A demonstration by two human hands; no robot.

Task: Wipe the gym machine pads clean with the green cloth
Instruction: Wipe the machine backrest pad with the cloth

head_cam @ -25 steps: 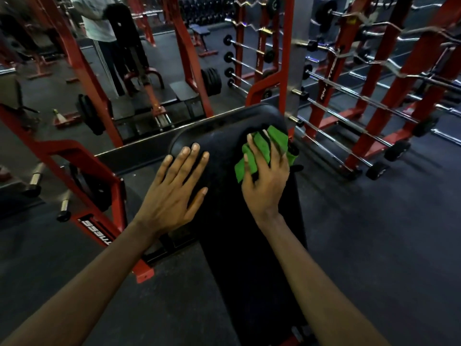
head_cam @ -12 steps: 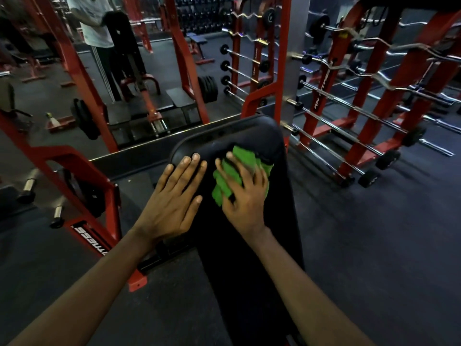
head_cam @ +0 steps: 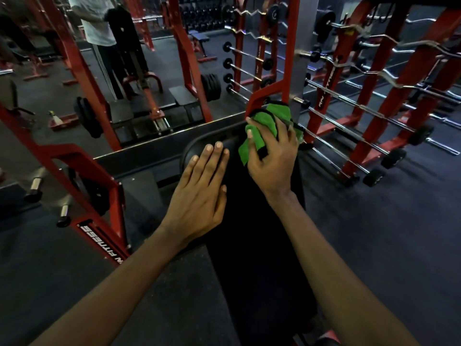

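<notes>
A long black bench pad (head_cam: 252,245) runs from the bottom of the view up to its rounded far end. My left hand (head_cam: 199,193) lies flat on the pad's left side with straight fingers. My right hand (head_cam: 273,158) grips the crumpled green cloth (head_cam: 264,128) and holds it against the pad's far right corner. Part of the cloth is hidden under my fingers.
A red machine frame (head_cam: 94,186) stands close on the left. A red upright (head_cam: 279,83) rises just behind the pad. Racks of barbells (head_cam: 349,136) fill the right side. A person (head_cam: 99,33) stands far back left. Dark rubber floor (head_cam: 399,245) lies around the bench.
My right hand has slid the cloth from the middle of the pad's far end out to its right corner. My left hand stays flat on the pad.
</notes>
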